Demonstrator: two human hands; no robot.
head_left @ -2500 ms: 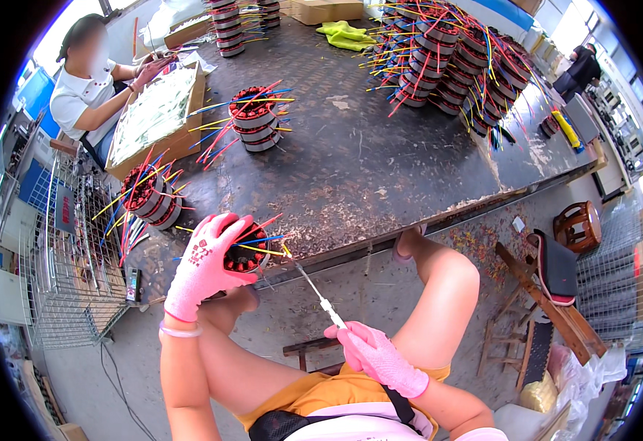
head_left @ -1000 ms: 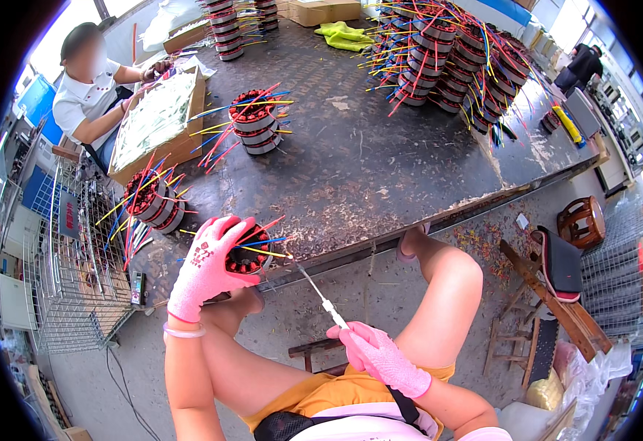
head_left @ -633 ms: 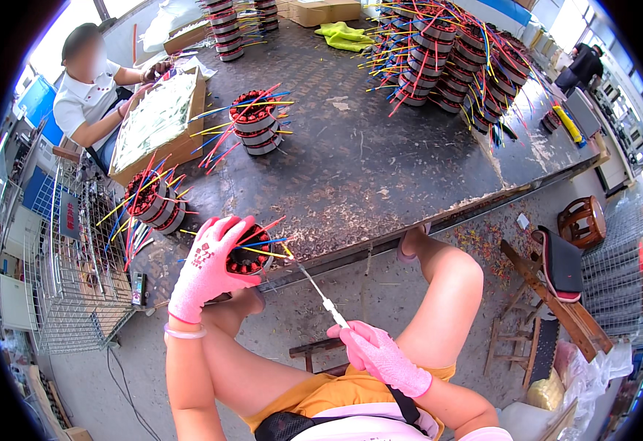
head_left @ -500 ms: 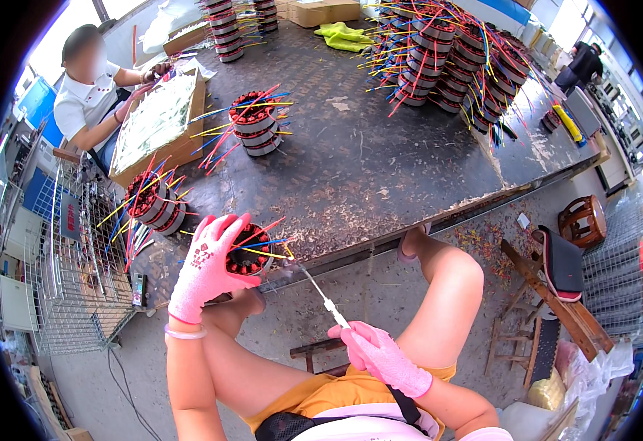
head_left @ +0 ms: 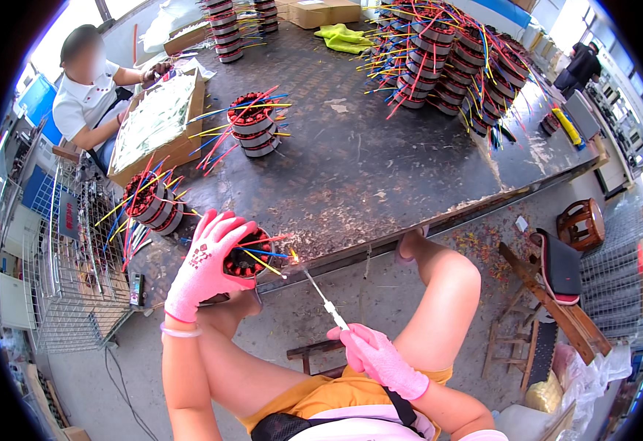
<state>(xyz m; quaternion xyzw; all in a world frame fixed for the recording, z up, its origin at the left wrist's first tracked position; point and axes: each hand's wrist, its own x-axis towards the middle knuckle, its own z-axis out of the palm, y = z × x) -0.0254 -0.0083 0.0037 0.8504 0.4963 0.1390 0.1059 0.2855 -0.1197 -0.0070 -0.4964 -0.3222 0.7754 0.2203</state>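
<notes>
My left hand point(head_left: 205, 266) grips the motor coil point(head_left: 246, 256); my right hand point(head_left: 380, 358) pinches a lighter wand point(head_left: 321, 294), flame at 3 o'clock. A slip could scorch my glove.

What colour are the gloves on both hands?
Pink, on left hand and right hand; clearest in the head view.

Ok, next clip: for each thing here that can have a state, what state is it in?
Left hand: gloved pink, gripping the wound coil.
Wound coil: at the table edge, coloured leads sticking out.
Right hand: gloved pink, gripping the thin tool.
Thin tool: tip at the leads, small flame or spark there.
Two coil stacks: upright on the table, untouched.
Cardboard box: open.
Brown stool: unoccupied.
</notes>
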